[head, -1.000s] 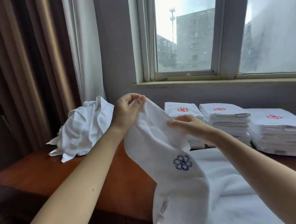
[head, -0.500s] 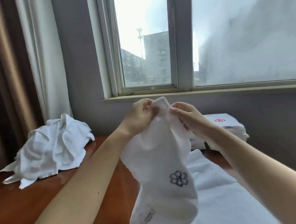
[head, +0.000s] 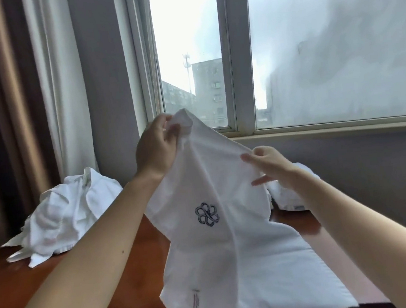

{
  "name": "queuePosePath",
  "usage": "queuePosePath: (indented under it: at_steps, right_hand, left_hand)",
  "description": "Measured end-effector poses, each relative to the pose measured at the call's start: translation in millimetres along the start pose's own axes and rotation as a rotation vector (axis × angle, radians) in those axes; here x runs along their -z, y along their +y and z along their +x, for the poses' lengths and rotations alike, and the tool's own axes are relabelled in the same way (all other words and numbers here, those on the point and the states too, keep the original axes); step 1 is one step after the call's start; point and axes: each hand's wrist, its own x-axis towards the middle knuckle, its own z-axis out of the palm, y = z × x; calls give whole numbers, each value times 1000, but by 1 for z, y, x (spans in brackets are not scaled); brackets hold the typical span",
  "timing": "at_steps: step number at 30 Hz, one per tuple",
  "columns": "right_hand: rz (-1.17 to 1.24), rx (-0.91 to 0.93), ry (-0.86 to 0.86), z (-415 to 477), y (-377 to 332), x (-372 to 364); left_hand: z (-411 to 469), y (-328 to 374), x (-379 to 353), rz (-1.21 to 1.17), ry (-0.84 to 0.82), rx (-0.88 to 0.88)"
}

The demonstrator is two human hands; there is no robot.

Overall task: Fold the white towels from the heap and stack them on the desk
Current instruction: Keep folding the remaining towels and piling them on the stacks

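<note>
I hold a white towel (head: 206, 241) with a dark blue flower emblem up in front of me above the wooden desk (head: 125, 282). My left hand (head: 156, 146) pinches its top corner at window height. My right hand (head: 270, 165) pinches the top edge lower and further right, fingers over the cloth. The towel hangs down slack, a small label near its bottom hem. The heap of crumpled white towels (head: 65, 216) lies on the desk at the left. A stack of folded towels (head: 289, 197) shows partly behind my right forearm.
A flat white cloth (head: 284, 270) lies spread on the desk under the hanging towel. Brown and white curtains (head: 28, 97) hang at the left. The window sill (head: 320, 131) and grey wall run behind the desk.
My hands, together at the towel's top corner half a second ago, have moved apart; the right one slid down and right along the edge. The view has tilted up, hiding most folded stacks.
</note>
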Motion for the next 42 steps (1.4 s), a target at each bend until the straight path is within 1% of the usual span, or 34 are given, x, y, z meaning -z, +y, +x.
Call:
queuePosePath:
  at_steps: [1,3,6,8,11,13,15,18,20,23,26,28,30,32,34,36,37,40,42]
  right_hand:
    - [86,38,74,-1,-4,1]
    - [181,184,240,-5,-14,0]
    - [121,501,511,-14,-38,-4]
    - [55,683,636,-23,-57,-4]
    - [-76,836,737,-38,-88,-4]
    - [-83,1007,832,-41,-106,-4]
    - [-96,1122,886,-41,-119,-6]
    - [-222,1140,933,-33,-119,-10]
    - [-305,1144,915,-22,-108,-16]
    - [-436,1069,760,0,-75,-36]
    - [-572,885,500,18,-25,-63]
    - [-706,630,212,24,14,-82]
    - [-803,326,-64,23,51,-99]
    - [-851,103,-249,17,84,-109]
    - [-891,-77,-390,8,113,-114]
    - [-916,-207,-457,-3,138,-117]
    - [-918,-230,-455,-10,149,-118]
    - [-944,-179,-396,-32,179,-118]
    - [-956,-137,-349,-42,192,-115]
  left_hand:
    - [-1,-3,3,53,5,7]
    - [-2,-3,9,116,28,8]
    - [-3,11,23,153,113,-74]
    - [1,25,39,195,179,-164]
    - [11,44,66,281,248,-265]
    - [18,51,83,322,289,-318]
    - [26,51,95,366,309,-348]
    - [37,38,105,450,278,-385]
    - [44,23,106,486,202,-394]
    - [50,-13,89,575,3,-294]
    - [33,-63,51,684,-208,-125]
    - [5,-94,16,769,-364,-1]
    - [-34,-115,-21,759,-532,108]
    - [-80,-126,-56,603,-702,208]
    - [-126,-128,-85,431,-859,295]
    - [-161,-127,-105,356,-961,350]
    - [-174,-126,-114,352,-983,358]
    - [-194,-123,-131,452,-1010,319]
    - [-198,-119,-136,492,-1057,309]
